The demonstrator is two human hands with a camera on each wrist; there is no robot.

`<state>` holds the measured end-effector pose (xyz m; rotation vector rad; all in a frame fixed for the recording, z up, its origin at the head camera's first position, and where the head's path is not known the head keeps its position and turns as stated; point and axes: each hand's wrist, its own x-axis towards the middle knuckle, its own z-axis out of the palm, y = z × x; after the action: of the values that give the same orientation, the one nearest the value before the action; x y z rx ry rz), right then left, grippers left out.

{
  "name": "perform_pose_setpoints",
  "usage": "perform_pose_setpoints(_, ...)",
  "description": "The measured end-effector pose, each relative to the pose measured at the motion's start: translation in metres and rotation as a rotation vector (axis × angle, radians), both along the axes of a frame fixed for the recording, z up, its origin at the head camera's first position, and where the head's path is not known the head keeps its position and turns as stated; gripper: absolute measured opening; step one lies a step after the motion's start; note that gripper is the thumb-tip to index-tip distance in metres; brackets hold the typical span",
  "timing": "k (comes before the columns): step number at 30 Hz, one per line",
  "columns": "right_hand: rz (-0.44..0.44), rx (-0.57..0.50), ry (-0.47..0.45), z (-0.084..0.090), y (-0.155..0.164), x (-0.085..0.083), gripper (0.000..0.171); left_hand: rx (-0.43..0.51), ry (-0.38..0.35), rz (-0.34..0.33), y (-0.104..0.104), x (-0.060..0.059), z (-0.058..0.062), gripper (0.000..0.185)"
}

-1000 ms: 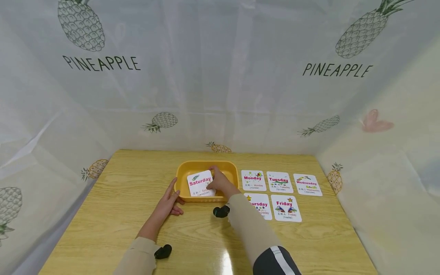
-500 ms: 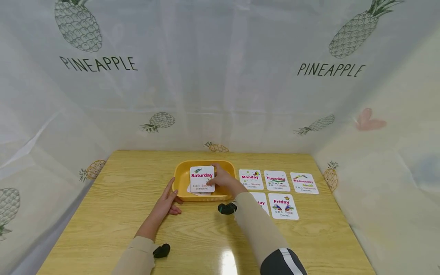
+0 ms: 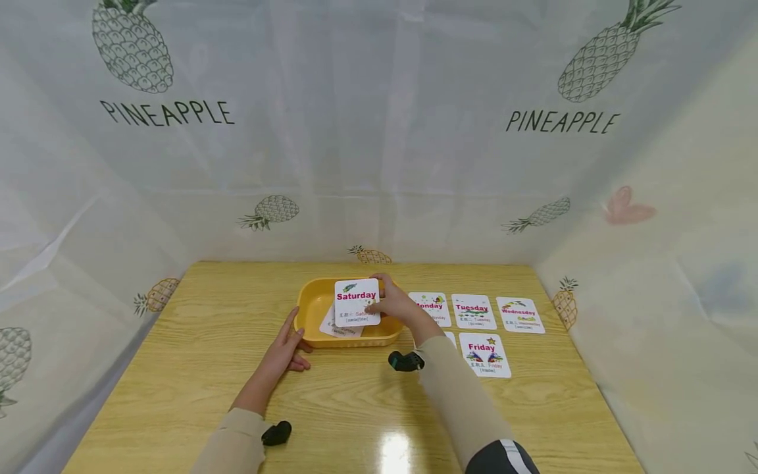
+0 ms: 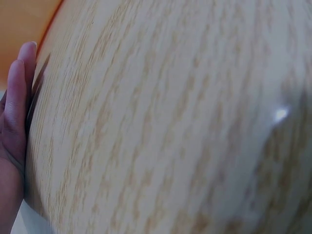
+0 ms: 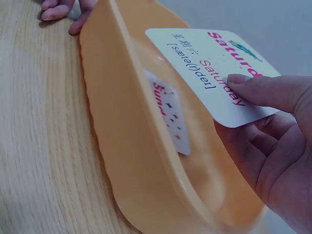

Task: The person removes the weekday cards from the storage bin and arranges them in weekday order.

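My right hand (image 3: 395,308) pinches a white Saturday word card (image 3: 357,296) by its right side, thumb on top and fingers beneath. The card is held face up over an orange-yellow plastic tray (image 3: 308,296); in the right wrist view it is tilted above the rim. Inside the tray lies another card (image 5: 170,114), marked "Sun…" and partly covered by the Saturday card in the head view. My left hand (image 3: 283,352) rests against the tray's front left corner. Its fingers (image 4: 17,92) lie fairly straight beside the tray in the left wrist view.
Right of the tray, Monday (image 3: 435,315), Tuesday (image 3: 474,321) and Wednesday (image 3: 520,322) cards lie in a row. A Friday card (image 3: 484,364) lies below them, beside a card mostly hidden by my right sleeve. A pineapple-print curtain (image 3: 355,164) surrounds the wooden table (image 3: 237,296).
My right hand has lifted the Saturday card from inside the tray and moved it slightly right, uncovering part of the card below. My left hand has stayed at the tray.
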<state>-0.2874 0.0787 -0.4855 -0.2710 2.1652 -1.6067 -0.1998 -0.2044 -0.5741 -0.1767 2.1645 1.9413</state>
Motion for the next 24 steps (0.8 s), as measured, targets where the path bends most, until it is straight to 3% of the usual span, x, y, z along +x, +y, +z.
perform_pose_setpoints(6, -0.004, -0.052, 0.019, 0.001, 0.017, 0.002, 0.083, 0.009, -0.007, 0.003, 0.000, 0.000, 0.000, 0.060)
perform_pose_setpoints(16, -0.004, -0.025, 0.083, 0.007, 0.055, 0.015, 0.073, 0.001, -0.018, -0.001, 0.000, 0.000, 0.000, 0.060)
perform_pose_setpoints(24, -0.009, -0.035, 0.081, 0.008, 0.080, 0.019, 0.068, 0.011, -0.036, -0.013, -0.001, -0.001, 0.003, 0.060)
